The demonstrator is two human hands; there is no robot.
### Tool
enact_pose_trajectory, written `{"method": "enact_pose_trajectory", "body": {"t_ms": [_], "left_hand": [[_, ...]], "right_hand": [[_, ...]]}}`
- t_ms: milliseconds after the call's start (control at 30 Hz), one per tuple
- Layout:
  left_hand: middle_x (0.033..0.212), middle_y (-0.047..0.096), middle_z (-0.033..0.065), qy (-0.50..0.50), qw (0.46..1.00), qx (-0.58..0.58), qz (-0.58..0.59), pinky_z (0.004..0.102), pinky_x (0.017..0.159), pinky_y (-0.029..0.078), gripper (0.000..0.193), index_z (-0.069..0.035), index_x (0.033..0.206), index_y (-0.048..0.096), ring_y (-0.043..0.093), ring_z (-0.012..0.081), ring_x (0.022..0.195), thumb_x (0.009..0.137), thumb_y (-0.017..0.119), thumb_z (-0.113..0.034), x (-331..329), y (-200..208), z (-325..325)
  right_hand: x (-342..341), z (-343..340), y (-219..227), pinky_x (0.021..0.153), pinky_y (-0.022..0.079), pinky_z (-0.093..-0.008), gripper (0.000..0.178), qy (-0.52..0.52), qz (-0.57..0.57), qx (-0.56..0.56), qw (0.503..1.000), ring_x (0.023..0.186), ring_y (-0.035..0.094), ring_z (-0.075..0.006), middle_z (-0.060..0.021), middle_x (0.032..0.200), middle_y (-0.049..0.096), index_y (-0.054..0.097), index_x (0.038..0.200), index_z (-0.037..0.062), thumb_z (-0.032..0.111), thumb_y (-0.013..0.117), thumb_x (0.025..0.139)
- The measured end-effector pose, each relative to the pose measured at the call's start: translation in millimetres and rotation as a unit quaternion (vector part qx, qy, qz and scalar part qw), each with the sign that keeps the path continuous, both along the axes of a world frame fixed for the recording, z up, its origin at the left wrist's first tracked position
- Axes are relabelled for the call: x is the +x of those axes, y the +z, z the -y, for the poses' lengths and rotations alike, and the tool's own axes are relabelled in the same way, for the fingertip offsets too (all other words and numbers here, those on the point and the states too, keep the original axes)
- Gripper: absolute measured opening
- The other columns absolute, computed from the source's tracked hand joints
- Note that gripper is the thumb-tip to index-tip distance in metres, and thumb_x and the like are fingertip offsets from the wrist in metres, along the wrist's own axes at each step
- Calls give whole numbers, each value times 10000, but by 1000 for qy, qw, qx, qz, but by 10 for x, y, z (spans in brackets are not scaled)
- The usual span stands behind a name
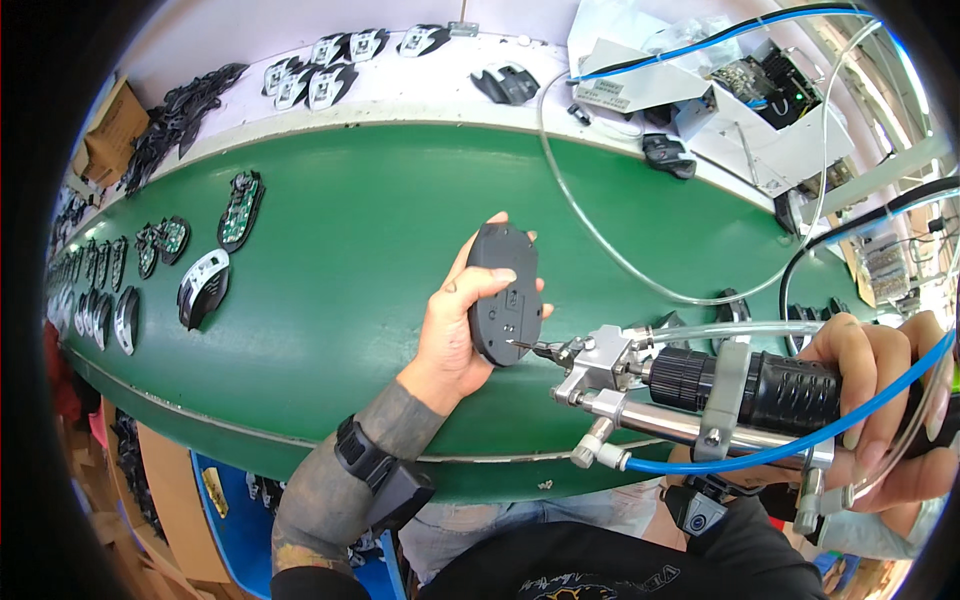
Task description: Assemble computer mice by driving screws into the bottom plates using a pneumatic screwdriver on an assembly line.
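Observation:
My left hand (455,310) is wrapped around a black computer mouse (505,270), its underside with small screw holes turned up and the thumb lying across it. On the right, my right hand (885,385) grips an electric screwdriver (750,390) with a black body, a metal feed head and air tubes. The driver lies nearly level and its tip (530,346) is at the lower end of the mouse. Whether the tip sits in a screw hole is too small to tell.
On the green belt (370,220), several mouse shells and circuit-board halves (240,210) stand at the left, with a white-and-black shell (205,288) nearest. White-topped shells (330,85) line the far ledge. A white machine (740,130) stands far right; a clear hose (600,240) loops over the belt.

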State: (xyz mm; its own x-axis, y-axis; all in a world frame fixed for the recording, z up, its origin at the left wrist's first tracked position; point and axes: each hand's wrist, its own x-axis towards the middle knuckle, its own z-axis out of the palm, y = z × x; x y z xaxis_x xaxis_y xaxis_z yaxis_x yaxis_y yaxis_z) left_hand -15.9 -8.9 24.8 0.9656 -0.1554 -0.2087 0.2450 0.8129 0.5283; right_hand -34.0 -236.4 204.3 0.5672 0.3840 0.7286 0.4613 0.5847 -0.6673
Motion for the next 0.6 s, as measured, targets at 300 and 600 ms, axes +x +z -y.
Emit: {"method": "enact_pose_trajectory", "body": {"t_ms": [300,600], "left_hand": [[1326,471,178,-7,1000,-16,20,482,811,558,666,-96,1416,361,593,285,951,767,505,-135,-45,31,-42],[1295,473,149,-10,998,-53,35,437,801,564,660,-95,1436,340,579,262,964,800,513,-107,-137,100,-17]], "right_hand": [[-293,-375,-40,811,470,-282,231,-138,-160,35,977,630,581,-159,-34,645,605,476,906,165,201,693,836],[-87,-296,-40,690,402,-241,537,31,-63,39,997,699,560,-121,-6,893,589,559,1069,62,498,731,807]]}}
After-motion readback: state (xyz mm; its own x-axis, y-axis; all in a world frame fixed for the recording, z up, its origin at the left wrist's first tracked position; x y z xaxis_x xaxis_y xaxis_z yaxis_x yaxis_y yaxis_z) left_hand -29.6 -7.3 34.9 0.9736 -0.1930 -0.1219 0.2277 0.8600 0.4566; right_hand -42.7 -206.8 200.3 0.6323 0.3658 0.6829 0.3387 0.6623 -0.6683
